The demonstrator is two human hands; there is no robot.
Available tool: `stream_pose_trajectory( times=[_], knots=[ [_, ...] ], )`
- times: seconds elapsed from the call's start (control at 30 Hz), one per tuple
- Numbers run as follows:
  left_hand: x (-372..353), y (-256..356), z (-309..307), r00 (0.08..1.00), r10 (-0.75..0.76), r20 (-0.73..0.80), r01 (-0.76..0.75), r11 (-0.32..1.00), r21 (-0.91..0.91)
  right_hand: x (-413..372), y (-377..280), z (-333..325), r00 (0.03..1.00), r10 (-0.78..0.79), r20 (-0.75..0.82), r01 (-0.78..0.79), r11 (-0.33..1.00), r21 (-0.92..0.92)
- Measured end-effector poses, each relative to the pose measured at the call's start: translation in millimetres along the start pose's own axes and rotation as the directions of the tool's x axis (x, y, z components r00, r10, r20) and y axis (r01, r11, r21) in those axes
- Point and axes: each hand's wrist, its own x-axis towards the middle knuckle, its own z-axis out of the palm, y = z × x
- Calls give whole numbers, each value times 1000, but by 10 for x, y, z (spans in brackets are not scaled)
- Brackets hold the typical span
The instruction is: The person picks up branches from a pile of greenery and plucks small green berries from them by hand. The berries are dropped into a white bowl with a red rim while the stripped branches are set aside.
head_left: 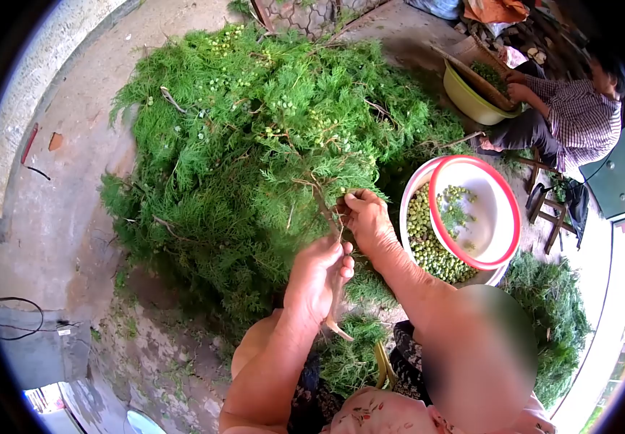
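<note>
My left hand is wrapped round the woody stem of a leafy evergreen branch, whose cut end sticks out below the fist. Just above and to the right, my right hand has thumb and fingers pressed together beside the same stem. Whatever lies between those fingertips is too small to make out. The branch's green sprays spread over a large heap of cut evergreen branches, dotted with pale green cones. At my right forearm stands a wide basin of small green cones, with a red-rimmed white bowl resting in it.
Another person sits at the upper right, hands over a yellow-green basin. Wooden stools stand near that person. More cut greenery lies to my right. A curved concrete wall borders the left side.
</note>
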Motion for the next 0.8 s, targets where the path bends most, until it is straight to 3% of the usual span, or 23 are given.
stream_pose_trajectory(
  times=[0.1,0.17,0.23,0.33,0.37,0.4,0.5,0.57,0.6,0.63,0.73,0.8],
  knots=[
    [4,19,-10,1000,-16,11,16,1000,-14,52,-58,-131,1000,-8,24,3,982,191],
    [6,23,-26,1000,-20,19,20,1000,-11,46,-178,-214,997,-13,-77,20,996,92],
    [15,18,-37,999,-23,31,23,1000,3,-26,-368,-284,956,-103,-274,97,995,-37],
    [14,8,-32,999,-22,25,22,1000,11,135,-574,-820,833,-211,-512,338,926,167],
    [9,5,-34,1000,-16,21,16,1000,15,271,-630,-1203,820,-259,-510,366,923,120],
    [8,-3,-34,1000,-11,22,10,1000,24,247,-736,-1178,713,-194,-674,536,771,345],
    [10,-59,-24,1000,3,20,-4,999,41,46,-854,-1258,697,-111,-709,467,820,330],
    [39,-106,-44,1000,2,14,-3,999,47,165,-701,-1381,895,-165,-414,270,940,208],
    [37,-121,-42,999,10,40,-12,998,61,133,-702,-1226,969,-17,-245,51,989,136],
    [35,-133,-37,999,6,37,-9,998,64,49,-634,-1064,998,-22,-55,20,999,-33],
    [40,-173,-50,1000,8,28,-10,996,87,-74,-429,-637,972,232,46,-212,939,-270],
    [40,-190,-51,999,9,31,-12,994,113,-116,-272,-468,957,256,133,-204,926,-319]
  ],
)
